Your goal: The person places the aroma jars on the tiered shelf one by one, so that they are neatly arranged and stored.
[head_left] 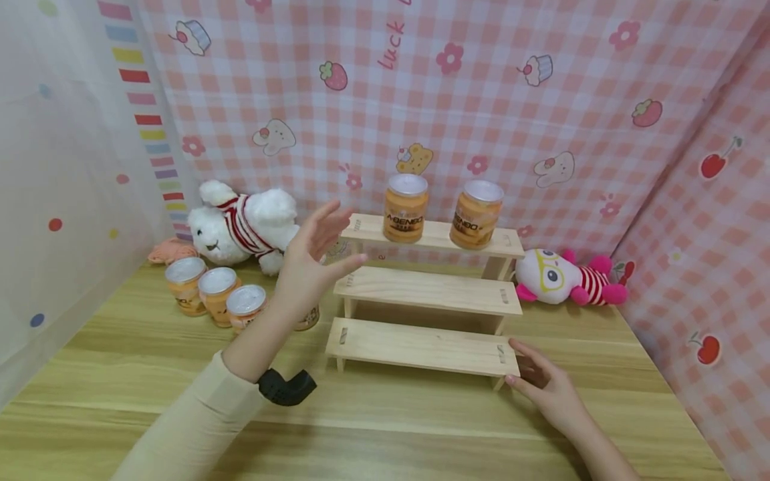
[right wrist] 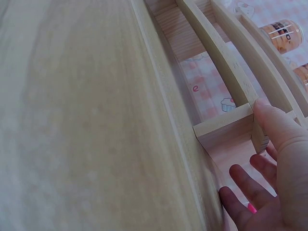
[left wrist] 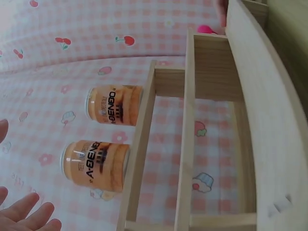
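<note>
A three-step wooden display shelf [head_left: 421, 344] stands on the table. My right hand [head_left: 550, 384] holds the right end of its lowest step, the thumb [right wrist: 276, 120] pressed on the front corner. Two orange cans with pale lids stand upright on the top step: a left can [head_left: 406, 210] and a right can [head_left: 476, 215]. My left hand [head_left: 309, 264] is raised by the shelf's left side, fingers spread and holding nothing. Below it, partly hidden by the forearm, another orange can [head_left: 308, 318] shows on the table.
Several orange cans [head_left: 186, 287] stand in a row at the left of the table [head_left: 385, 434]. Behind them lies a white plush toy [head_left: 259, 224]. A pink-and-white plush toy [head_left: 559, 277] lies right of the shelf. Patterned cloth walls [head_left: 361, 127] enclose the back and sides.
</note>
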Demonstrator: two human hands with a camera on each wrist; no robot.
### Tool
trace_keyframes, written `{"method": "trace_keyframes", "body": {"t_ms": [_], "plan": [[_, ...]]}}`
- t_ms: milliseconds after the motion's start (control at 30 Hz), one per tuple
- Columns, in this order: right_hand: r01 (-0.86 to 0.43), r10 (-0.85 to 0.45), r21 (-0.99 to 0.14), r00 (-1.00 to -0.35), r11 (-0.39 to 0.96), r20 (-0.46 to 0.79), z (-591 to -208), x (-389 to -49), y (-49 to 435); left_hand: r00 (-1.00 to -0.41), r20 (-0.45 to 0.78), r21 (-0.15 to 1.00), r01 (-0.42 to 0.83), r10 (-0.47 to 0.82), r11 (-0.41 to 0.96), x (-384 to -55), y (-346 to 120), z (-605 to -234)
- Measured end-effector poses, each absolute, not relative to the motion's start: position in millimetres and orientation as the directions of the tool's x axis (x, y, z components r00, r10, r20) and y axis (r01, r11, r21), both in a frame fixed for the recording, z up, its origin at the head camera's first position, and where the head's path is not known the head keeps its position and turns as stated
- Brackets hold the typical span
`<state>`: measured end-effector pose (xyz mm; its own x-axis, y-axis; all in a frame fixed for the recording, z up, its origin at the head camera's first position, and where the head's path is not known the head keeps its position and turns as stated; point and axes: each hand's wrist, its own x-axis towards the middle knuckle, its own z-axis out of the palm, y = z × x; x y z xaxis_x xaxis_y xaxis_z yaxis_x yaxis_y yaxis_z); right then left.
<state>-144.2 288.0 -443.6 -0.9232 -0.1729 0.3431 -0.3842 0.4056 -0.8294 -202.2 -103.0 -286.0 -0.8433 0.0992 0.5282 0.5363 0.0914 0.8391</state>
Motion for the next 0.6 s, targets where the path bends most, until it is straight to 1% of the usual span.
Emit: {"method": "trace_keyframes", "body": {"t_ms": [200,433,600], "plan": [[-0.375,-0.170,-0.830,-0.927,0.413,0.334,-444,-144,288,-0.835,0.540,0.826,0.550,0.105,0.128,-182,-129,-297],[-0.370,-0.170,-0.832,-0.929,0.414,0.328,-445,-144,288,-0.832,0.549,0.811,0.553,0.080,0.192,-161,-164,-308],[-0.381,-0.173,-0.829,-0.924,0.409,0.339,-446,-145,288,-0.824,0.564,0.790,0.556,0.051,0.256,-152,-191,-316]]}}
